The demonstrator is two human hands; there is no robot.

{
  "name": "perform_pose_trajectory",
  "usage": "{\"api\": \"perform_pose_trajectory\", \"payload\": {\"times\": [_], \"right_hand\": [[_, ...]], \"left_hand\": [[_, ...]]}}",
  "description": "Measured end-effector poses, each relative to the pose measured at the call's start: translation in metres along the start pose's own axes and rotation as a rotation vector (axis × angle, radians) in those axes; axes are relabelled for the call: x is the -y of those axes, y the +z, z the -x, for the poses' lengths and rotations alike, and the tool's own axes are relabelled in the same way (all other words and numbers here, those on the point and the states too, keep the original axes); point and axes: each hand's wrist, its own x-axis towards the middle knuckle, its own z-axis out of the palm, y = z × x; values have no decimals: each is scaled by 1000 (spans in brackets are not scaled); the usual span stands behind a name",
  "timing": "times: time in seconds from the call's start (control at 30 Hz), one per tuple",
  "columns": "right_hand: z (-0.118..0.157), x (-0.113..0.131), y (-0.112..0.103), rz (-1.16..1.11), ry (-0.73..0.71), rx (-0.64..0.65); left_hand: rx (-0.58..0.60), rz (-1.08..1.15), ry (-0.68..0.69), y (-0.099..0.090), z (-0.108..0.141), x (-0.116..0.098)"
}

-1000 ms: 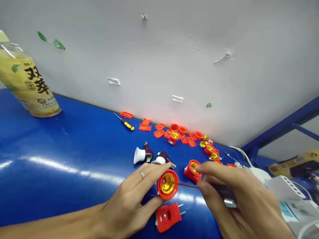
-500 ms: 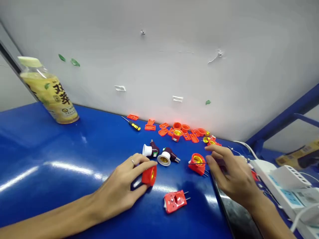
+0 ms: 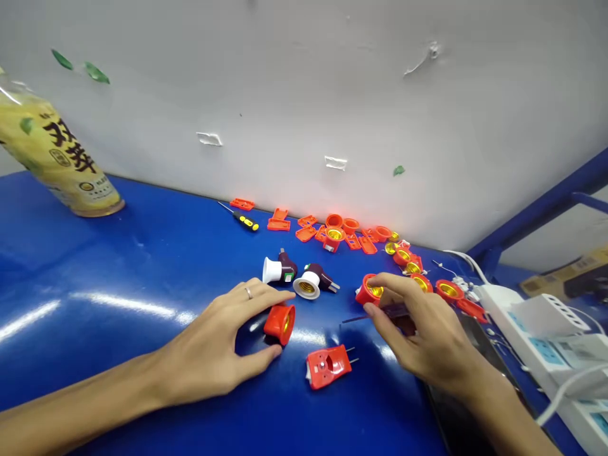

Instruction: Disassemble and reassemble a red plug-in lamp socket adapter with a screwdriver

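Observation:
My left hand [image 3: 223, 335] is spread around a red lamp socket [image 3: 280, 324] with a gold thread inside, index finger above it and thumb below; the socket sits on the blue table. Pinched in my right hand [image 3: 422, 323] is a screwdriver [image 3: 357, 318], its thin dark shaft pointing left and its handle mostly hidden by the fingers. Behind those fingertips stands another red socket [image 3: 365, 292], partly covered. Between my hands lies a red plug piece [image 3: 327, 367] with two metal pins. Two dark plug adapters with white sockets, one left [image 3: 279, 269] and one right [image 3: 311, 284], lie farther back.
Red covers and rings [image 3: 306, 233] line the wall, beside a yellow-black screwdriver [image 3: 246, 221]. A drink bottle [image 3: 61, 158] stands left. More red sockets [image 3: 449, 291], a white power strip [image 3: 546, 354] and a dark flat panel [image 3: 468, 411] are at the right.
My right hand has moved slightly left and down, and the screwdriver shaft has dropped away from the red socket. My left thumb and index finger have opened around their socket. The view has shifted.

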Motion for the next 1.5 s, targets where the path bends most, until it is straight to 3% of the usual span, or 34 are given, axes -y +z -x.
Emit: {"api": "perform_pose_trajectory", "payload": {"times": [0.13,0.3,0.5,0.73,1.27,1.5], "right_hand": [[1,3,0,-59,18,-32],[-3,9,-8,-236,135,-90],[-4,5,-8,-331,197,-121],[-9,-2,-14,-363,223,-137],[-7,-5,-11,-332,225,52],[-7,-14,-10,-261,234,206]], "left_hand": [[-106,-2,59,-5,3,-6],[-335,-169,361,-11,-1,-28],[-54,-130,443,4,-19,-59],[44,-96,510,19,-30,-55],[70,-38,469,22,-26,-55],[-36,-52,437,7,-28,-53]]}}
